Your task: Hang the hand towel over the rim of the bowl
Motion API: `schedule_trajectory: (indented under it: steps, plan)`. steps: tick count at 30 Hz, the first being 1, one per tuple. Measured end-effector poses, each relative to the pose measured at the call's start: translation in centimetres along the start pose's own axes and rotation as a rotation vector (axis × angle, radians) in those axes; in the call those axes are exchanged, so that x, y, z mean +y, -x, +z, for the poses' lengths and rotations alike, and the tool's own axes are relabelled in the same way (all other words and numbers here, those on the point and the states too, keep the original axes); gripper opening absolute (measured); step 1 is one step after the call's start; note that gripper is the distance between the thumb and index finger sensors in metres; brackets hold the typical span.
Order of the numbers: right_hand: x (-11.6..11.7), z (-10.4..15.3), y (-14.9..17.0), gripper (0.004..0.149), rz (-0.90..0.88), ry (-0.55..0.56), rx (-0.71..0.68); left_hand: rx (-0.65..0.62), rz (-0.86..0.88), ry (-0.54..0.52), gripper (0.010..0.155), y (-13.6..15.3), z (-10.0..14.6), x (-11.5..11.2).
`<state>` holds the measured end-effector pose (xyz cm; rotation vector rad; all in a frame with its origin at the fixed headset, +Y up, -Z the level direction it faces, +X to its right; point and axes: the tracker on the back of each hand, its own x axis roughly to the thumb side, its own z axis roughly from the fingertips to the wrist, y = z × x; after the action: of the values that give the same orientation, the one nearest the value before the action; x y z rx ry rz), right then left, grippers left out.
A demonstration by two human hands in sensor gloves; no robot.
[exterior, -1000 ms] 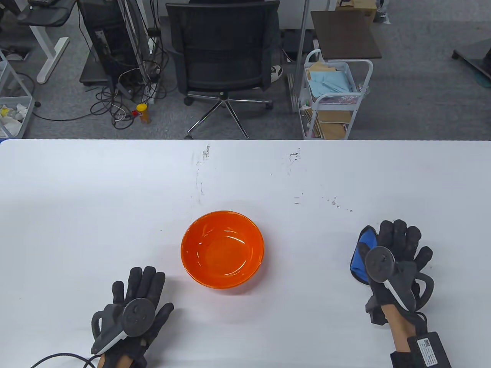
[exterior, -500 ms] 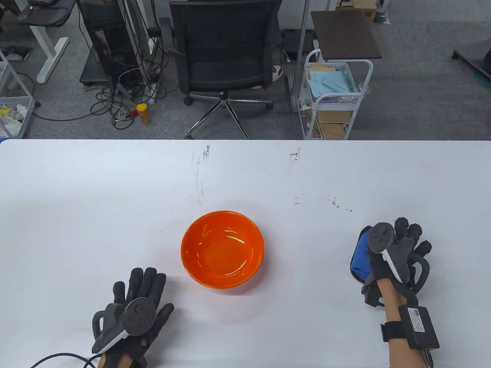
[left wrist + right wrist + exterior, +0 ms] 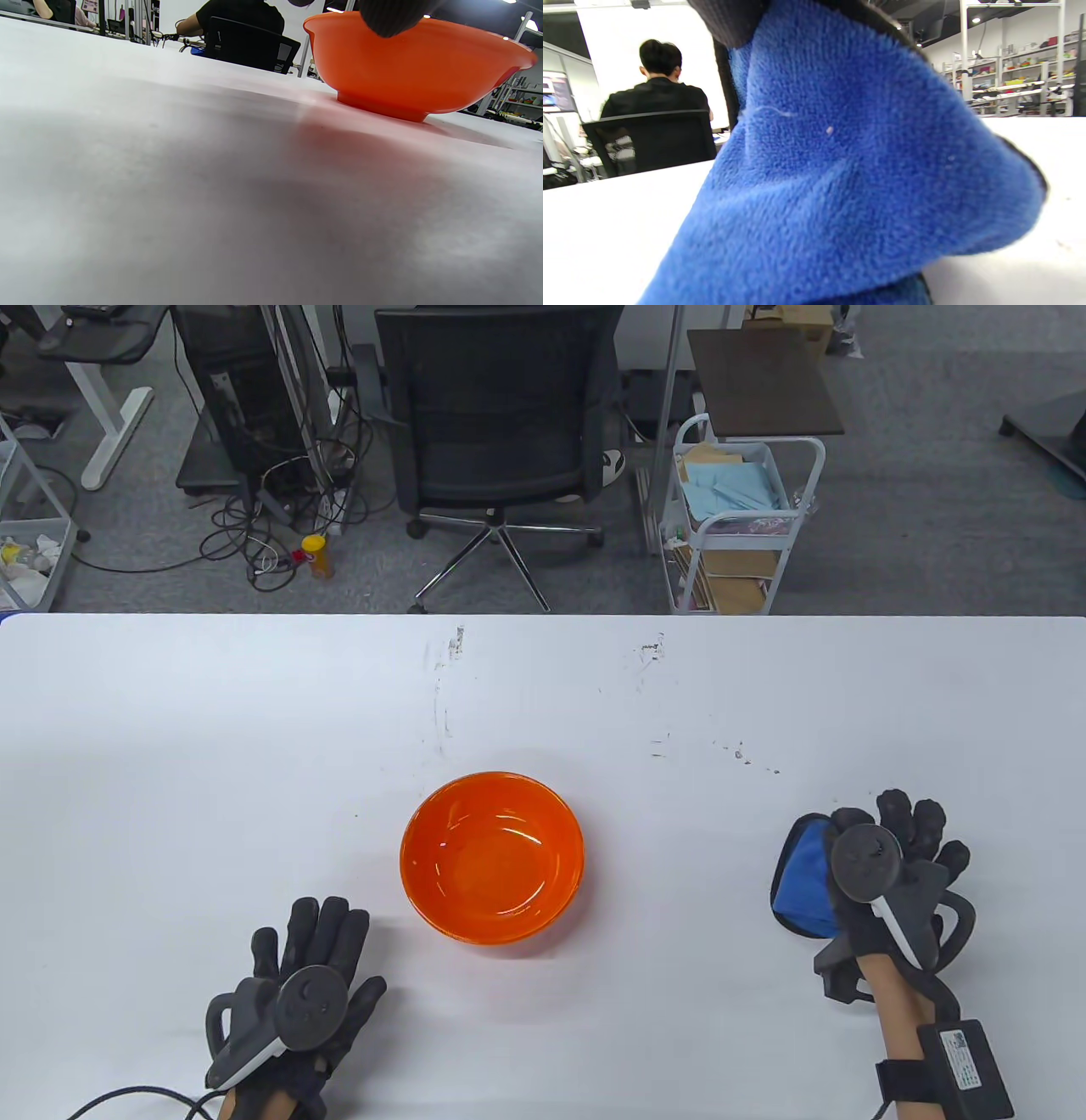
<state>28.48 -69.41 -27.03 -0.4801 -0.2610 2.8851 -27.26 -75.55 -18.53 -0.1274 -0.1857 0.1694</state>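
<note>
The orange bowl (image 3: 492, 857) stands upright at the middle of the white surface (image 3: 254, 746). At its 3 o'clock, well apart, the right hand (image 3: 882, 891) grips the blue towel (image 3: 804, 882), fingers curled over the cloth; in the right wrist view the towel (image 3: 840, 178) hangs bunched, its lower folds on the surface. At the bowl's 7 o'clock, near it, the left hand (image 3: 301, 984) rests flat on the surface, fingers spread, holding nothing.

Orange bowl (image 3: 492, 857) upright mid-table — blue hand towel (image 3: 804, 882) bunched well to its right.
</note>
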Motion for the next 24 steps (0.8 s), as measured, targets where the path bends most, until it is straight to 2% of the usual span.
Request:
schedule_trajectory:
  steps: [5, 8, 11, 15, 18, 20, 24]
  plan:
    - [-3.3, 1.6, -0.6, 0.037, -0.117, 0.035, -0.074, 0.004, 0.004, -0.157, 0.076, -1.0, 0.9, 1.7]
    - [-5.2, 2.7, -1.2, 0.037, -0.190, 0.035, -0.129, -0.039, 0.019, -0.265, 0.076, -2.2, 1.4, 3.5]
    - [-6.6, 3.9, -2.2, 0.037, -0.230, 0.059, -0.186, -0.068, 0.017, -0.228, 0.079, -3.5, 1.2, 4.1]
    - [-7.9, 5.9, -4.5, 0.037, -0.282, 0.087, -0.288, -0.147, -0.004, -0.300, 0.081, -6.2, 0.8, 4.8]
    - [-8.5, 7.4, -6.4, 0.037, -0.298, 0.105, -0.365, -0.244, 0.035, -0.375, 0.093, -8.8, 0.4, 5.5]
    - [-8.9, 8.3, -7.6, 0.037, -0.319, 0.120, -0.405, -0.309, 0.040, -0.409, 0.095, -10.4, -0.1, 5.8]
    - [-9.4, 10.4, -9.8, 0.037, -0.376, 0.127, -0.499, -0.343, 0.046, -0.350, 0.097, -13.6, -1.9, 6.1]
